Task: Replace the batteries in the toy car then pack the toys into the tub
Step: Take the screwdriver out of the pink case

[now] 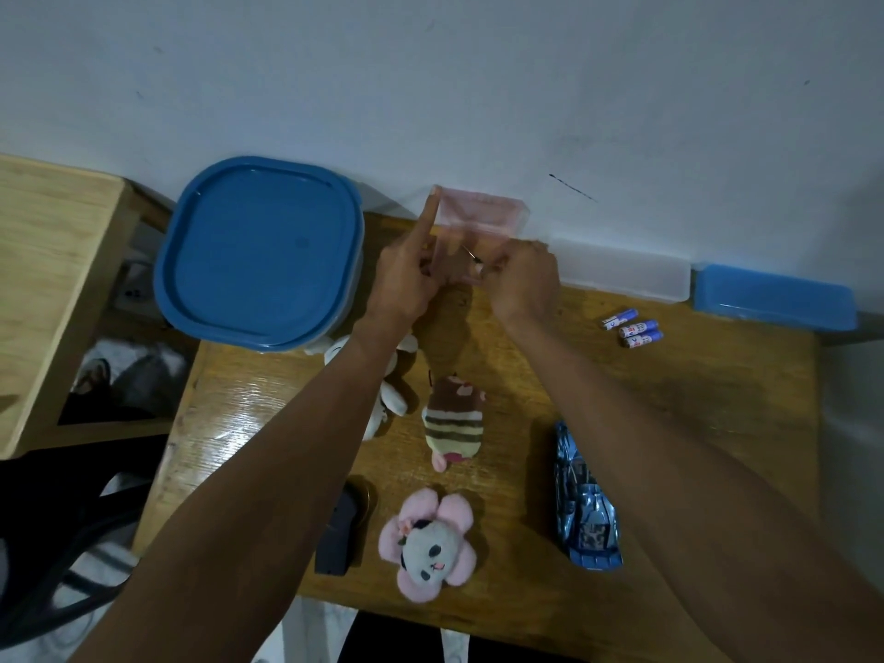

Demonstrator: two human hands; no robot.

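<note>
Toy car (584,509): blue, lies on the wooden surface (693,399) at the near R side, nose toward the near edge, just beside the R forearm. Nothing touches it.

3 batteries (634,326), blue/white, lie side by side on the surface toward the far R, well apart from the car.

Tub (260,253): blue lid on, sits at the far L corner against the wall.

Both hands are up at the far edge, on a small clear pink box (480,220). L hand (411,275): index finger straight, pointing up along the box's L edge; other fingers curled at its lower L corner. R hand (524,279): fingers curled at the box's lower R edge, gripping it; a thin metal bit shows betw. the hands, can't tell what.

Plush toys on the surface betw. the arms: striped brown/cream one (454,423) in the middle, pink flower panda (430,543) near the front edge, white one (387,390) partly under the L forearm. Dark flat object (340,533) L of the panda, can't tell what.

Far R along the wall: clear lidded box (622,270), then a blue lid or tray (772,299).
</note>
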